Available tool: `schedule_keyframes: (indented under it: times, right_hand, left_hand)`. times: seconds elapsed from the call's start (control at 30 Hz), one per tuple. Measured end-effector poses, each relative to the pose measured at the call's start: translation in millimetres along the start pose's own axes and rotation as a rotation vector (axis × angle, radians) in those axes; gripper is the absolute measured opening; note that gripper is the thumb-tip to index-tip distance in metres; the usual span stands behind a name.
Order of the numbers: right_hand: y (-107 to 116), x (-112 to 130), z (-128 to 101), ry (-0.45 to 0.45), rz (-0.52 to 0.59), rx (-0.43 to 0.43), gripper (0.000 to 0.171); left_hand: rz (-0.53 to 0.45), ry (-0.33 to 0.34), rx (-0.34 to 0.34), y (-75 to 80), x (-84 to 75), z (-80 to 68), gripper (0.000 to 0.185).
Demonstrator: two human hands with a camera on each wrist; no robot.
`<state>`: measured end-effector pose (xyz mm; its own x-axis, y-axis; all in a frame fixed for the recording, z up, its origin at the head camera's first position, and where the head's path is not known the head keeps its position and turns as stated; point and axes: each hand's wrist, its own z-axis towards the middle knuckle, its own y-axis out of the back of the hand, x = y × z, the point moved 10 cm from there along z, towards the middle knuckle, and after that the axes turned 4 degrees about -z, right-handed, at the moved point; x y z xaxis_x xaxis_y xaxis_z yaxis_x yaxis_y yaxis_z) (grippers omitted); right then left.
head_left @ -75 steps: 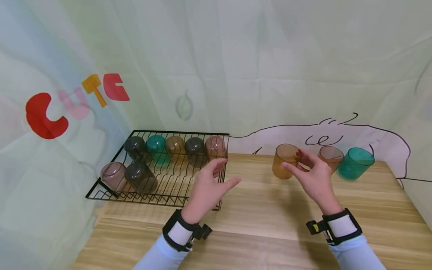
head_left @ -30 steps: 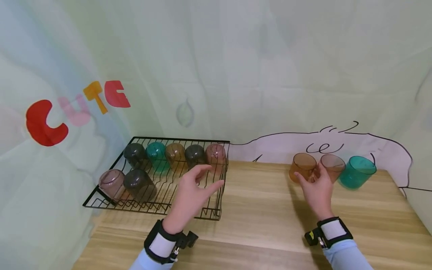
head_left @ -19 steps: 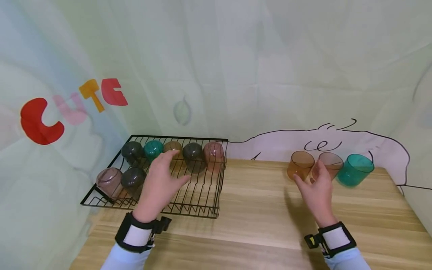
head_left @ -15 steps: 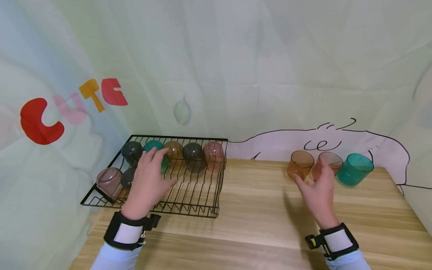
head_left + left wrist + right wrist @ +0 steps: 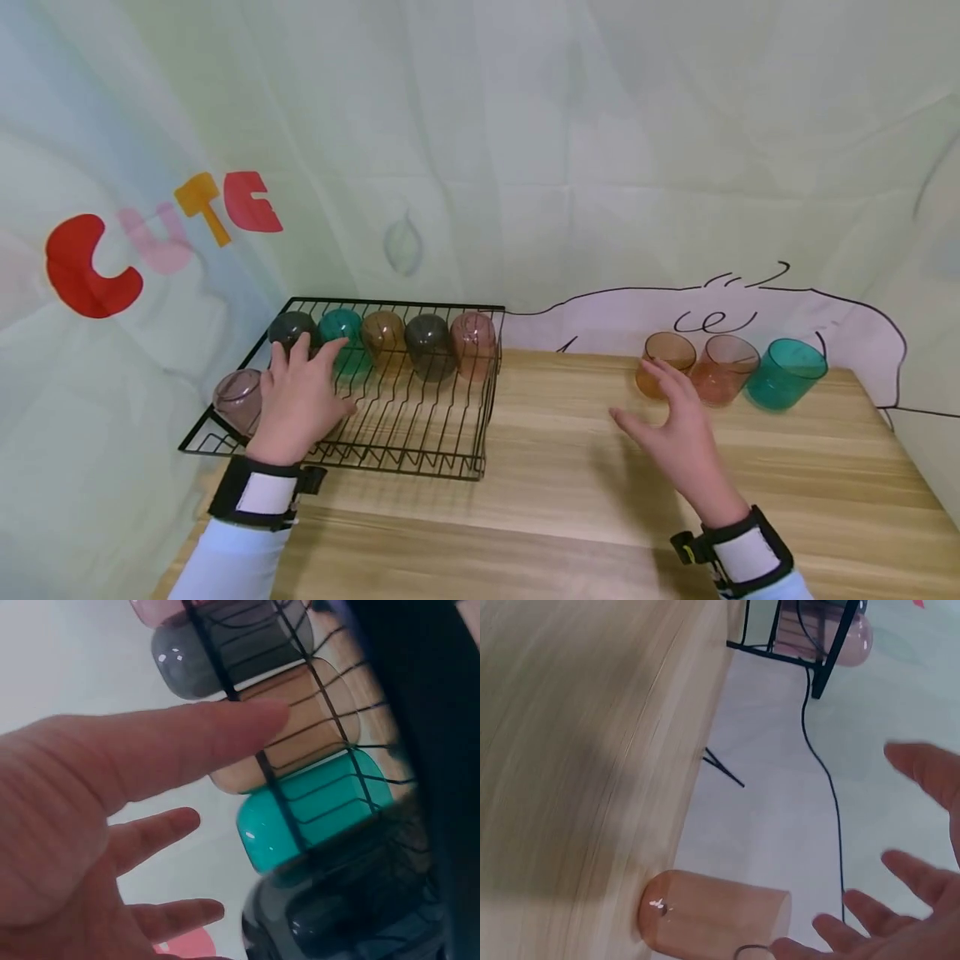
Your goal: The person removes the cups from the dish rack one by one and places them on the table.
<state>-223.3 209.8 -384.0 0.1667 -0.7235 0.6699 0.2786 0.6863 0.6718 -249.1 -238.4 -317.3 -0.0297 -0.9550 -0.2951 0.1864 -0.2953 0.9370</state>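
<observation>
Left hand (image 5: pixel 300 400), fingers apart, covers a dark cup (image 5: pixel 352 915) at the rack's (image 5: pixel 420 467) 8 o'clock: probably light, slick plastic, best gripped around its sides.

Wooden table (image 5: pixel 570 467) with wire rack (image 5: pixel 420 417) and three upright cups (image 5: pixel 720 375).
</observation>
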Motion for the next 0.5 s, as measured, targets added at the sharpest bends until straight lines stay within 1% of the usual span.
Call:
schedule_keyframes:
  times: [0.1, 0.23, 0.3, 0.37, 0.43, 0.5]
  right_hand:
    - [-15, 7, -5, 0.043, -0.002, 0.123, 0.077]
    - [-32, 17, -11, 0.085, -0.006, 0.272, 0.075]
    - [-38, 20, -14, 0.095, -0.009, 0.328, 0.072]
    - [-43, 23, -16, 0.104, -0.014, 0.361, 0.069]
    - [-45, 25, -17, 0.112, -0.016, 0.383, 0.066]
    - [-46, 27, -18, 0.119, -0.023, 0.391, 0.063]
  left_hand:
    - [0.035, 0.017, 0.033, -3.5, 3.6, 0.5, 0.083]
    - [0.070, 0.054, 0.113, -12.2, 7.6, -1.3, 0.082]
    - [0.079, 0.072, 0.149, -16.9, 9.9, -2.1, 0.082]
    - [0.085, 0.092, 0.170, -19.9, 12.4, -2.7, 0.083]
    - [0.092, 0.105, 0.174, -21.2, 15.3, -2.0, 0.082]
    - [0.105, 0.110, 0.173, -21.4, 17.9, -0.8, 0.076]
